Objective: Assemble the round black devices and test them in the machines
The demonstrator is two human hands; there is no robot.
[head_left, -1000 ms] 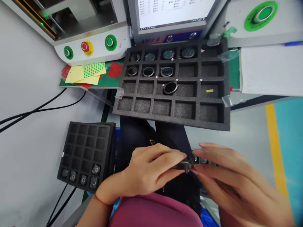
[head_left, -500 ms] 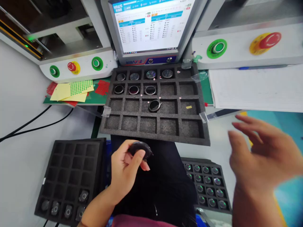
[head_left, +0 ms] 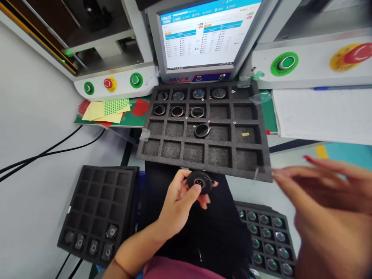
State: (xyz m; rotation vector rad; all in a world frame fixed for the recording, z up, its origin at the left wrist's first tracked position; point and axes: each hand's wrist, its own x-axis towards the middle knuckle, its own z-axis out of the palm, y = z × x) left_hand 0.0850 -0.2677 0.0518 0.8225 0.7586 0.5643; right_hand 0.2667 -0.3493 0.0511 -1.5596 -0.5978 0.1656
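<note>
One round black part (head_left: pixel 199 182) now sits pinched in your left hand (head_left: pixel 177 203), just below the big foam tray (head_left: pixel 261 170). A second ago both hands met on it. Your right hand (head_left: pixel 328 205) has since swung off to the tray's lower right, fingers spread, empty, blurred. Your palm hides the part's underside.

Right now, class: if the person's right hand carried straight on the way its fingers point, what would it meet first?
The right hand is blurred, with fingers pointing left. First in line is probably the near right corner of the large foam tray; depth is unclear, so it might pass in front.
</note>
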